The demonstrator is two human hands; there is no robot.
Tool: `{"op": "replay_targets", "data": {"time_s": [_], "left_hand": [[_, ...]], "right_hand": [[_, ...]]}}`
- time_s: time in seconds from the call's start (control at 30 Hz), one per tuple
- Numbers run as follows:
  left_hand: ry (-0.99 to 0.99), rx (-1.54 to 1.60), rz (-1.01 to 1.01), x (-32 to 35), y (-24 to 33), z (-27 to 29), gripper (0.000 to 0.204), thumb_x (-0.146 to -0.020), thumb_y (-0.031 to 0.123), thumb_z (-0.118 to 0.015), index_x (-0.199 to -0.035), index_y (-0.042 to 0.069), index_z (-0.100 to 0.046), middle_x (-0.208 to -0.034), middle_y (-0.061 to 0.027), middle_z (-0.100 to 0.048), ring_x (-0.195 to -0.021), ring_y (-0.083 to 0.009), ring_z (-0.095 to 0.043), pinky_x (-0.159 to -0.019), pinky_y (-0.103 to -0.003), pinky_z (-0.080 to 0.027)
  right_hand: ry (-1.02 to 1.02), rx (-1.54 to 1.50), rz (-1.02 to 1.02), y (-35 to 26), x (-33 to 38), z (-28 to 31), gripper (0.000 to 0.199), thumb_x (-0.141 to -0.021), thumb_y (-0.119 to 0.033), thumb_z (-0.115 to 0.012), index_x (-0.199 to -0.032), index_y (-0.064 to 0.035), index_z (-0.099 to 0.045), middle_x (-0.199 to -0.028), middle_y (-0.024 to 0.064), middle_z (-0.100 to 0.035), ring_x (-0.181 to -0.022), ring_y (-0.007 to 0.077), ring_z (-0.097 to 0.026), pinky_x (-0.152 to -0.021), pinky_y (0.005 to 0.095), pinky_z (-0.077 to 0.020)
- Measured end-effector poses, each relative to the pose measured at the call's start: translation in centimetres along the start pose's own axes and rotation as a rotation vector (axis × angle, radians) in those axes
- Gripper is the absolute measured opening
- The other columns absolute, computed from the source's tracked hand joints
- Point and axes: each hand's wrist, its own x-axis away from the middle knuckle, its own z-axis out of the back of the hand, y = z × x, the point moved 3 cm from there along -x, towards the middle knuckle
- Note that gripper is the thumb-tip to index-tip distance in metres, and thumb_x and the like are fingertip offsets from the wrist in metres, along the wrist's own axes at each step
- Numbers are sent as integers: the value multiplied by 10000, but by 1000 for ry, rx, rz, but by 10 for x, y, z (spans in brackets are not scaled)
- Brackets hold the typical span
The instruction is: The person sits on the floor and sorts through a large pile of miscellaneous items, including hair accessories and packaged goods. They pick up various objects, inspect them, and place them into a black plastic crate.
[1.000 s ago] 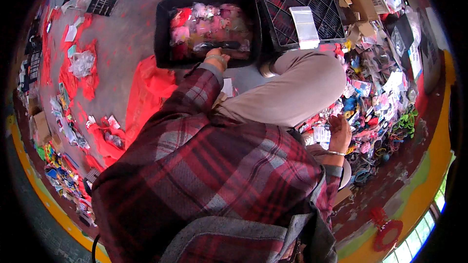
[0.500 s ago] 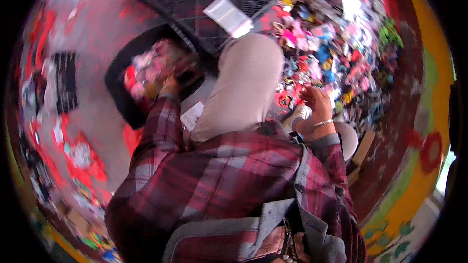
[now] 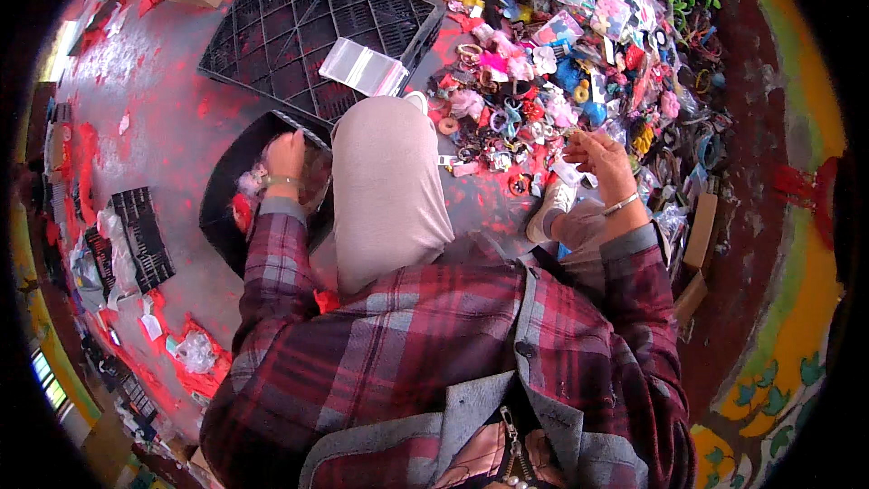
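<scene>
Sorting hair accessories into a black bin.
Left hand (image 3: 285, 156) reaches into the black bin (image 3: 222, 208) on the left, grip unclear. Right hand (image 3: 602, 156) is half-closed, pinching something small at the near edge of the accessory pile (image 3: 579, 63) on the right. Risk: the piece could slip mid-transfer and get lost on the cluttered floor.

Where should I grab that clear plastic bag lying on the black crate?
Pinch the clear plastic bag at its near long edge, coming from above on the knee side. It lies flat on the black crate, whose open grid lets fingertips slip under the edge.
</scene>
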Motion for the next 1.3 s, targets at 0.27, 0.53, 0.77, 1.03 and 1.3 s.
{"op": "replay_targets", "data": {"time_s": [0.27,0.53,0.77,1.03,1.3], "left_hand": [[318,244,-393,-75,118,53,405,-750,204,-616,-1103,29,-522,-1163,-182,-503,-1081,-324,-477,-923,-373,-380],[161,488,503,-110,86,-25,774,-639,335,-713,-1222,-67,-399,-1212,-271,-453,-1134,-352,-451,-957,-383,-357],[231,848,476,-118,65,-60,471,-686,167,-699,-1086,-36,-557,-982,-164,-622,-900,-232,-592,-818,-308,-443],[282,565,139,-105,85,-58,165,-738,175,-626,-811,34,-671,-781,-107,-652,-693,-237,-621,-662,-315,-475],[417,329,-346,-86,126,-33,114,-739,151,-585,-746,50,-638,-775,-98,-618,-784,-274,-572,-743,-377,-437]], "right_hand": [[-121,28,-5,-15,-21,-2,253,-869,-213,-511,-966,-2,-612,-834,67,-649,-710,129,-611,-603,227,-455],[-181,119,77,-13,-17,-9,251,-875,-191,-507,-916,27,-624,-788,65,-640,-688,118,-599,-584,233,-455],[-216,135,36,-13,-18,-16,261,-878,-215,-511,-921,14,-629,-797,53,-644,-689,103,-596,-571,230,-445],[-251,208,-39,-10,-39,-41,239,-869,-194,-521,-908,18,-624,-789,55,-637,-684,108,-598,-587,226,-464],[-426,255,-137,-11,-98,-123,259,-855,-219,-510,-912,6,-624,-815,78,-645,-712,138,-623,-595,249,-479]]}}
